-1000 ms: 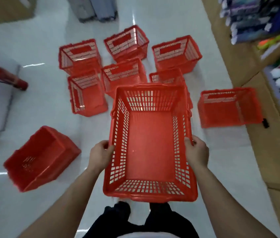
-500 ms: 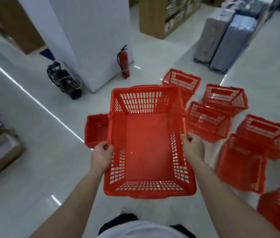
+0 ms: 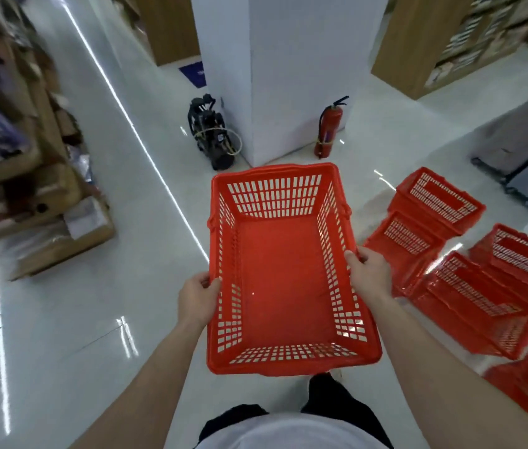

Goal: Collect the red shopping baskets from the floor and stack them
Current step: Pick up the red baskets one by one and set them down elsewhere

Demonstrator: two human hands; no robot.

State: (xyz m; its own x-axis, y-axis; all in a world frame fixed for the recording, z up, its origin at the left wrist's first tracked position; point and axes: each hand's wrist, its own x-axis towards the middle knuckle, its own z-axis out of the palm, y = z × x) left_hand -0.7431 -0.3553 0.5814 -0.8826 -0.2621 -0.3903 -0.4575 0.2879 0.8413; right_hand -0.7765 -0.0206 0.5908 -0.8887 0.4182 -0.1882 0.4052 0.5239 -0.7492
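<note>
Both hands, left hand and right hand, grip my red shopping basket by its side rims, level for stacking.

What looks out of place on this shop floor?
Several red plastic shopping baskets lie scattered on the glossy white floor at right, some apparently tipped on their sides, not stacked. The left hand and right hand hold another red basket.

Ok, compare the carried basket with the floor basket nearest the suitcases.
The carried basket is off the floor, gripped by the left hand and right hand; the floor basket lies untouched. The carried basket is alone; the floor basket sits among others. Both are red slotted plastic.
</note>
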